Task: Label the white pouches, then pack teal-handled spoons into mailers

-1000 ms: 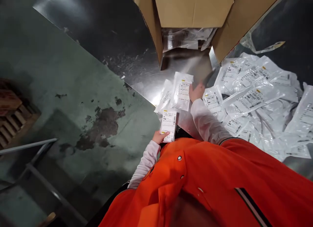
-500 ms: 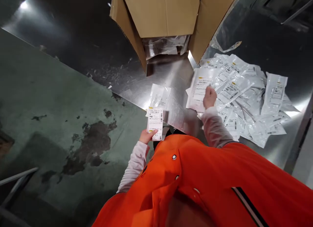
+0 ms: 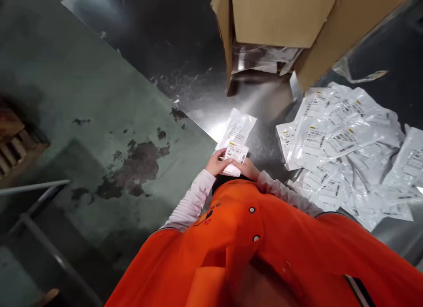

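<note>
A white printed shipping label (image 3: 236, 152) with a yellow mark and barcodes is held low in front of my body. My left hand (image 3: 216, 162) pinches its left side, thumb across the front. From the other side, my right hand (image 3: 248, 168) has its thumb and fingers closed on the label's lower right part. Just beyond the label, a white plastic mailer (image 3: 238, 125) with printed lines lies near the table's edge, partly covered by the label. To the right spreads a heap of labelled white mailers (image 3: 350, 135), apart from both hands.
An open cardboard box (image 3: 280, 20) stands on the metal table (image 3: 185, 73), with plastic-wrapped packets (image 3: 256, 59) showing inside. The green floor (image 3: 89, 122) is left of the table edge. A wooden pallet (image 3: 20, 148) and a metal rail (image 3: 56, 249) are at far left.
My right hand has left the mailer on the heap and come across to the label in my left hand. The view has shifted, so table and box appear further right.
</note>
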A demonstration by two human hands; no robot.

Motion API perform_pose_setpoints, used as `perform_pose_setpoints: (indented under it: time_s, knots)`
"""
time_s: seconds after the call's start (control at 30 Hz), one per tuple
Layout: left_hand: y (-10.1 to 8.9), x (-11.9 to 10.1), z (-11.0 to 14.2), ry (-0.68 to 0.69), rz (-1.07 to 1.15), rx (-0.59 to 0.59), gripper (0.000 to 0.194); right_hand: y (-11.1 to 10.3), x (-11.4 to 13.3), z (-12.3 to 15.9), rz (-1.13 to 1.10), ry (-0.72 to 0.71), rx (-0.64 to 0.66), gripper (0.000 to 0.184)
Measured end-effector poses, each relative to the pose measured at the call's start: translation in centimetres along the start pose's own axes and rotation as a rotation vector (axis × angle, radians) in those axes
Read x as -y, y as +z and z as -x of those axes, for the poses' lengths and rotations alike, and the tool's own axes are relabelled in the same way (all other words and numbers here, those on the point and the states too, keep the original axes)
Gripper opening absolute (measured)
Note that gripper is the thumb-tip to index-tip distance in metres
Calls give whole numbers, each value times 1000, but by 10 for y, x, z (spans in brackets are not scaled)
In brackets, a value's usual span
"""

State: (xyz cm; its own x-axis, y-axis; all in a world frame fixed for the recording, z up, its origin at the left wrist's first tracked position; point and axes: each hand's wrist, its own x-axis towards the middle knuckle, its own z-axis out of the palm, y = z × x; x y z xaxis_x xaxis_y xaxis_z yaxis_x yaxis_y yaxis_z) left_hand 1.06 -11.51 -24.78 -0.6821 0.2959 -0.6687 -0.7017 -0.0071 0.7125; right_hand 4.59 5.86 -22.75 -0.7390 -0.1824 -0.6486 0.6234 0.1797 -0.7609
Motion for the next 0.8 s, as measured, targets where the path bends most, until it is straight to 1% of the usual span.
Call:
perform_pose_setpoints:
  time_s: [0.03, 0.07, 0.1, 0.13, 0.2, 0.23, 0.3, 0.37, 0.43, 0.47, 0.5, 0.57, 0.63, 0.7, 0.73, 0.77, 0.8]
  knots:
    - [-1, 0, -2, 6, 49, -30, 57, 1, -1, 0, 29, 12, 47, 57]
    - [-1, 1, -4, -12, 92, -42, 54, -2, 0, 0, 67, 28, 60, 57]
    - [-1, 2, -5, -42, 121, -42, 50, -8, 3, -2, 112, 45, 30, 54]
    - [1, 4, -6, -75, 131, -37, 45, -14, 9, -4, 166, 57, -32, 49]
    - [7, 10, -7, -111, 112, -42, 37, -27, 24, -11, 289, 57, -154, 33]
    - [11, 12, -8, -117, 98, -59, 34, -32, 32, -13, 353, 49, -180, 25]
    - [21, 16, -10, -127, 73, -110, 31, -38, 47, -17, 454, 45, -171, 14]
    - [29, 18, -14, -131, 60, -167, 31, -43, 56, -20, 496, 63, -179, 11]
    - [31, 19, -18, -115, 73, -177, 26, -48, 59, -28, 511, 43, -229, 12]
    - [29, 21, -21, -106, 93, -154, 24, -52, 59, -35, 522, 11, -266, 13]
    - [26, 23, -23, -107, 123, -119, 28, -56, 59, -45, 537, -28, -314, 13]
    - [16, 30, -26, -162, 187, -23, 44, -67, 56, -72, 576, -84, -418, 12]
    - [3, 41, -26, -264, 220, 42, 52, -79, 51, -104, 615, -72, -516, 11]
    - [-9, 52, -19, -337, 226, 49, 54, -89, 44, -132, 646, -24, -585, 10]
    - [-15, 57, -13, -349, 229, 38, 55, -93, 40, -143, 653, 0, -603, 14]
    - [-19, 61, -6, -352, 234, 24, 56, -95, 37, -151, 656, 29, -621, 23]
    - [-23, 64, 3, -353, 239, 9, 55, -97, 34, -155, 660, 64, -643, 39]
